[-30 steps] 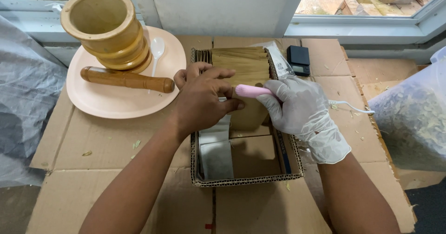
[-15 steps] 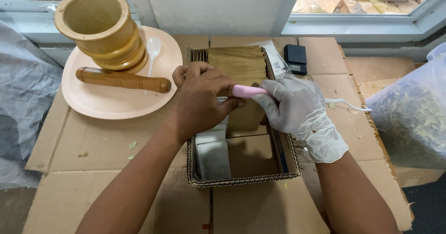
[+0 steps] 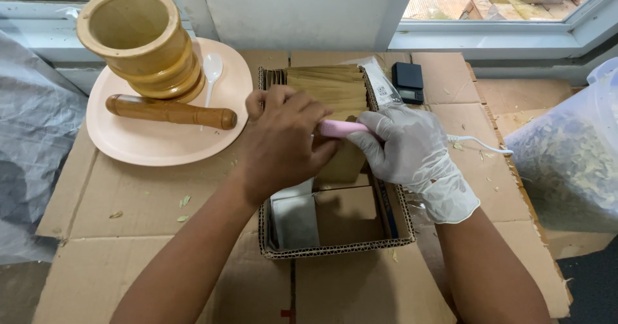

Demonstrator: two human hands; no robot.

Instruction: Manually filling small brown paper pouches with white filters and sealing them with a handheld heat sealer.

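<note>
The bare left hand lies palm-down over the middle of the shallow cardboard box, its fingers curled onto the brown paper pouch that stands in the box's far half. The gloved right hand comes in from three o'clock and is closed around a pink tool, whose tip disappears under the left fingers; whether the left hand pinches the pouch or only presses on it cannot be told. A white cord trails from the tool toward three o'clock.

Against the frames from a second and half a second ago, both hands keep the same hold and the same place over the box; only the view has slid a little, so everything sits slightly lower and to the right.

At ten o'clock a pink plate carries a wooden mortar, a wooden pestle and a white spoon. A small black scale sits at one o'clock, a clear bag of dried leaves at three.
</note>
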